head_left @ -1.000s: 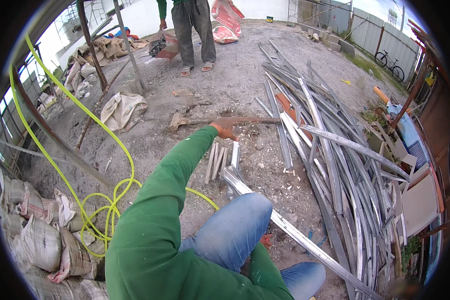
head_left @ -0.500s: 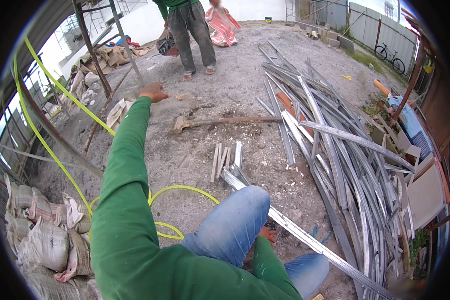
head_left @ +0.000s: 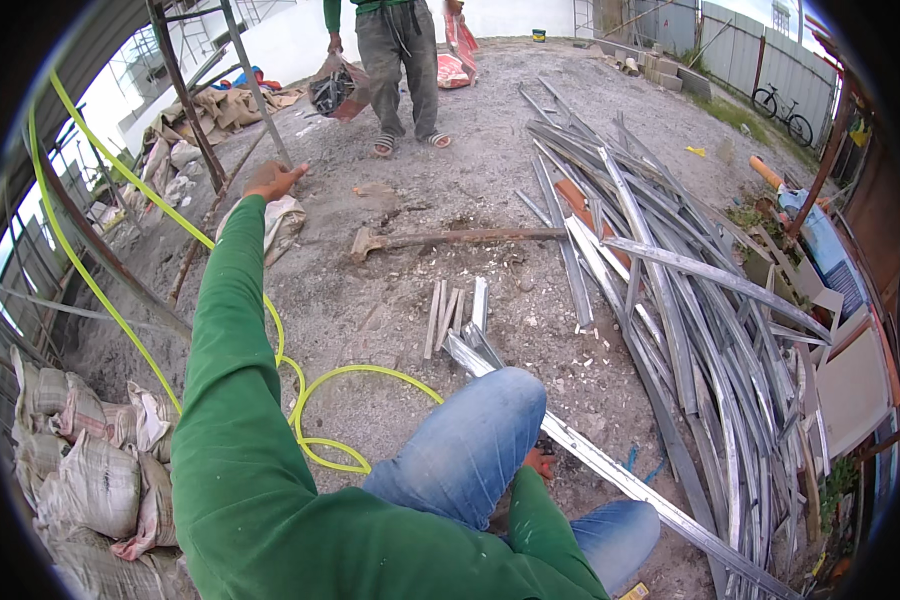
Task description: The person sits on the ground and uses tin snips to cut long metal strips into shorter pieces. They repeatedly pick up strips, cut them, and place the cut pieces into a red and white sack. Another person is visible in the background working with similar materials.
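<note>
My left arm stretches far forward, and my left hand (head_left: 273, 181) is raised with fingers reaching out to the right, holding nothing. Behind it on the ground lies a pale crumpled sack (head_left: 284, 228). Low beside my bent knee is my right hand (head_left: 540, 462), close to a long silvery metal channel (head_left: 610, 474); my knee and sleeve hide most of its fingers. The channel runs from in front of my knee to the lower right. Past its far end are several short cut strips (head_left: 442, 318) and a long-handled sledgehammer (head_left: 460, 240).
A large heap of metal channels (head_left: 670, 290) covers the right side. A yellow-green hose (head_left: 315, 392) loops beside my left arm. Filled sacks (head_left: 88, 485) are piled at lower left. Ahead stands a person (head_left: 398, 70) in grey trousers, holding a dark bag (head_left: 338, 90).
My left hand has moved left and slightly up, uncovering more of the pale sack. The person ahead has shifted right, and the dark bag hangs more plainly in view. My right hand stays low.
</note>
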The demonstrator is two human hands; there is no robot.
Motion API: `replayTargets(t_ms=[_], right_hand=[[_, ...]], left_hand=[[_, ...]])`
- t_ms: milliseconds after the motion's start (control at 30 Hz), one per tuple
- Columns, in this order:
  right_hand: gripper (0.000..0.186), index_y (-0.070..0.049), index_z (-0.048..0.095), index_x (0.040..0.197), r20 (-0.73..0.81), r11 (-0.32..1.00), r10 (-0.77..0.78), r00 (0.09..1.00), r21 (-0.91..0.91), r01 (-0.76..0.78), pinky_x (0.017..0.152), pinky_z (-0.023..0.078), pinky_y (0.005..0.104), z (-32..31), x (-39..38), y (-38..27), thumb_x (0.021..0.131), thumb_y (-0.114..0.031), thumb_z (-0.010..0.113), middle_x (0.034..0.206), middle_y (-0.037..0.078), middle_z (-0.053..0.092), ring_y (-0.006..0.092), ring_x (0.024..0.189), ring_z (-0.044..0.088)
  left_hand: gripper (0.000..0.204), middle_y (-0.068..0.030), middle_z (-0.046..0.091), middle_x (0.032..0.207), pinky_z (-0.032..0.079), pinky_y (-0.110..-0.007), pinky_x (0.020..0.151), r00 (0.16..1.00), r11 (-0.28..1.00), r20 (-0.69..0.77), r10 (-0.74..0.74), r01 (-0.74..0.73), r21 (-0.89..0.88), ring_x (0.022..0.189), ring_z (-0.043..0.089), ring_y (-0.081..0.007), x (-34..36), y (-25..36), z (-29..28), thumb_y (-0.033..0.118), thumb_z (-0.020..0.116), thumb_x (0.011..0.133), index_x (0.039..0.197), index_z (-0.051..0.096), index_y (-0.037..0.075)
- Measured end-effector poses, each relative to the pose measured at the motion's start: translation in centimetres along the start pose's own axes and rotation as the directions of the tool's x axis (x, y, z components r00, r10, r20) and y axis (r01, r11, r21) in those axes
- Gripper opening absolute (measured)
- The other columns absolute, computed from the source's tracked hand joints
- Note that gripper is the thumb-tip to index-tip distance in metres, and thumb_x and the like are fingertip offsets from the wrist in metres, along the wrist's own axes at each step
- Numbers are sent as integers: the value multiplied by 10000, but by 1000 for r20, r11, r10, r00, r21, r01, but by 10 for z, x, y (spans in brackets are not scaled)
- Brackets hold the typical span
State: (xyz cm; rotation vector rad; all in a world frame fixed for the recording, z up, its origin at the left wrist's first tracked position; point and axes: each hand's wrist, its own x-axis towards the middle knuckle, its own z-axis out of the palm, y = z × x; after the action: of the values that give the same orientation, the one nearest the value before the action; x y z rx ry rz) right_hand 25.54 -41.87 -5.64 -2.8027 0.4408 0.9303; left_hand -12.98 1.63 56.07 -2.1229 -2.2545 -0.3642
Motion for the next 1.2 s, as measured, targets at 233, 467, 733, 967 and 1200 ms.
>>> replayTargets(t_ms=[233, 467, 733, 967, 1200], right_hand=[[563, -404, 344, 1577, -27, 992, 119, 993, 55, -118, 1041, 370, 668, 2, 12, -7, 1042, -562, 427, 1610, 156, 286, 420, 1294, 412], [543, -394, 388, 1539, -95, 975, 85, 992, 213, -63, 1040, 368, 669, 39, 33, 1, 1024, -551, 460, 1571, 142, 326, 417, 1275, 433], [645, -316, 394, 1571, 209, 976, -218, 953, 48, 213, 1083, 343, 685, 44, 39, 30, 985, -573, 469, 1665, 178, 223, 523, 1364, 372], [611, -257, 471, 1528, 245, 940, -328, 912, -13, 342, 1061, 374, 692, -4, 37, 28, 984, -534, 493, 1671, 114, 226, 557, 1364, 358], [585, -193, 501, 1512, 252, 957, -290, 923, 87, 277, 1051, 386, 685, -28, -52, 18, 971, -408, 559, 1698, 122, 163, 534, 1357, 363]], left_hand=[[975, -244, 746, 1146, 511, -423, 983, 987, 990, -161, 22, -44, -134, 1114, 711, -356, 7, -26, -8, 860, 598, 813, 1185, 755, -27], [1003, -190, 723, 1203, 552, -429, 930, 983, 908, -110, -144, 88, -409, 1085, 702, -316, 30, -44, -7, 874, 633, 787, 1277, 721, 3], [1092, -183, 552, 1484, 519, -468, 1022, 969, 707, -4, -247, 177, -685, 1281, 593, -345, 61, -63, 20, 835, 672, 804, 1498, 525, 5], [1220, -280, 355, 1620, 370, -504, 1194, 992, 511, -122, -29, -90, -855, 1493, 379, -419, 125, 32, -62, 901, 587, 795, 1626, 330, 45], [990, -224, 469, 1569, 457, -498, 1049, 996, 991, 70, -48, 38, 132, 1370, 501, -395, 232, 3, -158, 754, 603, 903, 1591, 413, 68]])
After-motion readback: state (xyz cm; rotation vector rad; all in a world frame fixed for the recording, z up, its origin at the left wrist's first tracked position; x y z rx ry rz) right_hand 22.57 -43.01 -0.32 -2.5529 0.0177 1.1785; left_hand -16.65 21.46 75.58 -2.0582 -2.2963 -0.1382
